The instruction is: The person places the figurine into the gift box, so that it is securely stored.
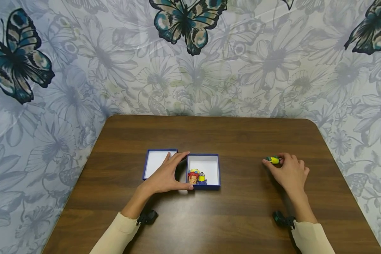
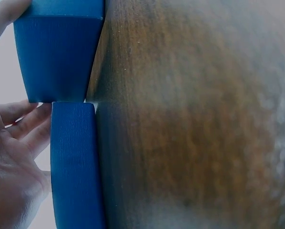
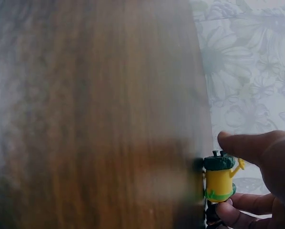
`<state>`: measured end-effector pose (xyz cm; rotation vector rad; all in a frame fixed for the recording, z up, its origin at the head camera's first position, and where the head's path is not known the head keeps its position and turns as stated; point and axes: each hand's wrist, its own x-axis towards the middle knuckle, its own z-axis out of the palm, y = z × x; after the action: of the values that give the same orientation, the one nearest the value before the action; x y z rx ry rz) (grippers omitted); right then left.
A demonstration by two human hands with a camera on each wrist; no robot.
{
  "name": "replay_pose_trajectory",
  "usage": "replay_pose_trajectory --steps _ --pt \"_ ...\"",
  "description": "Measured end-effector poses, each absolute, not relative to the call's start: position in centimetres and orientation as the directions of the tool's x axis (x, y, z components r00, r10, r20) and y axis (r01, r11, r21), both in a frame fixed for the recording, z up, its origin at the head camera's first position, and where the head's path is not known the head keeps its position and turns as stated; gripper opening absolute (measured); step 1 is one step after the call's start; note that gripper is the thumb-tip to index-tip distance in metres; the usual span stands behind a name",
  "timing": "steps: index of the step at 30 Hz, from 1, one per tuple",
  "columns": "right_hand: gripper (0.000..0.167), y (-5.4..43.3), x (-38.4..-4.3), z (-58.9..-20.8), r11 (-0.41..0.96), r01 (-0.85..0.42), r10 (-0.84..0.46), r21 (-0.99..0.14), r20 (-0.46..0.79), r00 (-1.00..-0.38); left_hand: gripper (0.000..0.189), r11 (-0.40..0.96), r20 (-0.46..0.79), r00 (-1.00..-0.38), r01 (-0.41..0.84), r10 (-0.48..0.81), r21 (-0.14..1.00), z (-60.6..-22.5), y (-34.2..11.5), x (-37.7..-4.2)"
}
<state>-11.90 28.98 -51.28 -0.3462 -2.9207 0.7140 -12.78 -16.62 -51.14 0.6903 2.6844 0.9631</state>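
Note:
My left hand (image 1: pixel 165 178) spans the left side of a blue box (image 1: pixel 219 173) with a white inside, its thumb at the near corner and fingertips at the far one. Two small toy figures lie in the box: a red and yellow one (image 1: pixel 193 176) and a yellow and blue one (image 1: pixel 201 179). On the table at the right, a yellow toy figure (image 3: pixel 218 183) with a dark green top lies between the thumb and fingers of my right hand (image 1: pixel 292 173). A fingertip is at its foot end, while a narrow gap shows by the thumb.
Left of the box, partly behind my left hand, lies a shallow blue-rimmed box lid (image 1: pixel 153 162), white inside. Everything stands on a brown wooden table (image 1: pixel 241 215). Behind its far edge hangs a cloth (image 1: pixel 216 81) with flowers and butterflies.

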Motion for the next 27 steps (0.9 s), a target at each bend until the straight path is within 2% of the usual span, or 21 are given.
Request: replay_pose_trajectory --steps 7,19,27 --pt "0.065 29.03 -11.92 -51.48 0.863 0.175 0.243 -0.473 0.086 -0.966 0.125 0.678 -0.038 -0.868 0.359 0.496 0.641 -51.21 -16.58 -12.85" --pt "0.067 29.34 -11.74 -51.54 0.854 0.189 0.254 -0.485 0.072 -0.964 0.125 0.678 -0.038 -0.869 0.358 0.494 0.642 -51.1 -16.61 -12.63" --pt "0.064 29.57 -11.42 -51.17 0.805 0.172 0.268 -0.568 0.089 -0.959 0.125 0.679 -0.051 -0.874 0.338 0.483 0.652 -51.1 -16.65 -12.59"
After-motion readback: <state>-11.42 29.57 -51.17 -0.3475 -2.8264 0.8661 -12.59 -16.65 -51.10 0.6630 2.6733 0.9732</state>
